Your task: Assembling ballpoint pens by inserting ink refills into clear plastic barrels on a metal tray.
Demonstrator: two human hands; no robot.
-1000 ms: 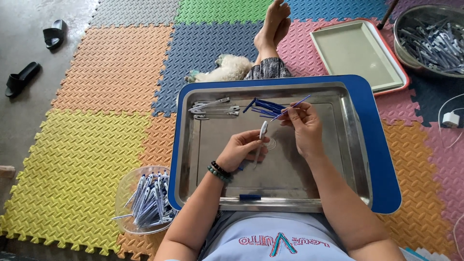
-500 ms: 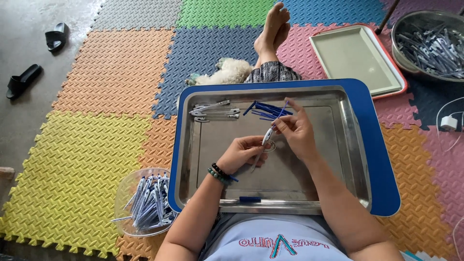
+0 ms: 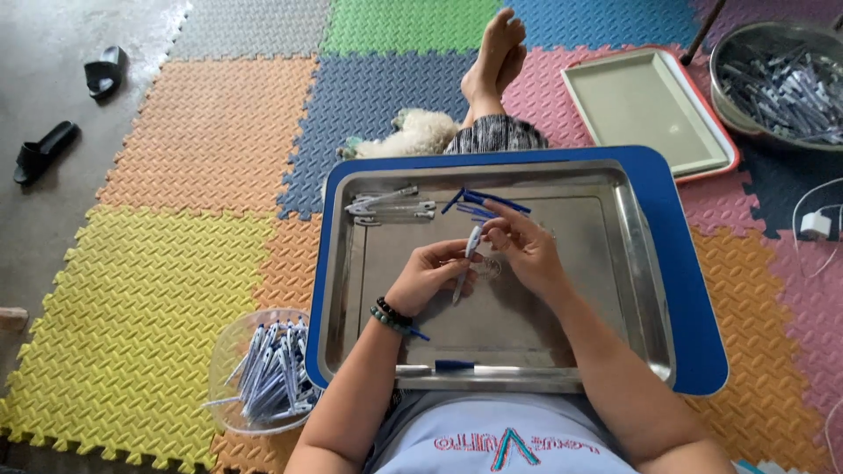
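Head view — one entry, seated person, legs out over a floor of coloured foam mats (image 3: 176, 290).

Steel tray (image 3: 641, 263): rests on a blue board (image 3: 694, 290) across the lap. Near its far left corner, a small row of clear pen barrels (image 3: 391, 207); near the middle of its far edge, a loose bunch of blue pen parts (image 3: 485, 202); at its near edge, one blue piece (image 3: 454, 364).

Left hand (image 3: 430, 276): fingers curled closed around the lower part of a white pen (image 3: 467, 259), over the middle of the tray.

Right hand (image 3: 525, 250): thumb and fingertips pinched at the pen's upper end, the other fingers loosely bent.

Clear bowl (image 3: 230, 351): on the floor off the tray's near left corner, filled with finished pens (image 3: 272, 369).

Far right: an empty pale tray (image 3: 645, 110) and a dark basin (image 3: 773, 83) of pen parts.

Risk, as judged: the pen could slip from the pinch and roll off across the tray, since the grip is only at the fingertips; a skewed push could jam the parts.

Change from a second ago: the right hand held a blue part up apart from the pen — now both hands meet on the pen.
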